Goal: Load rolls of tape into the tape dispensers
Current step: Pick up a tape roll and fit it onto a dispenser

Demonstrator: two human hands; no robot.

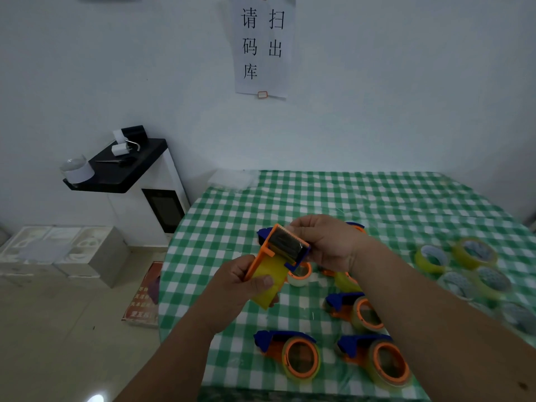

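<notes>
The left hand point(240, 281) gripped the light, rigid tape dispenser point(280, 256) by its yellow roll, while the right hand point(327, 242) pinched its toothed head, likely sharp.

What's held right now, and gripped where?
One tape dispenser, in both hands. Left hand grips the yellow tape roll at its lower end; right hand pinches the blue cutter end.
</notes>
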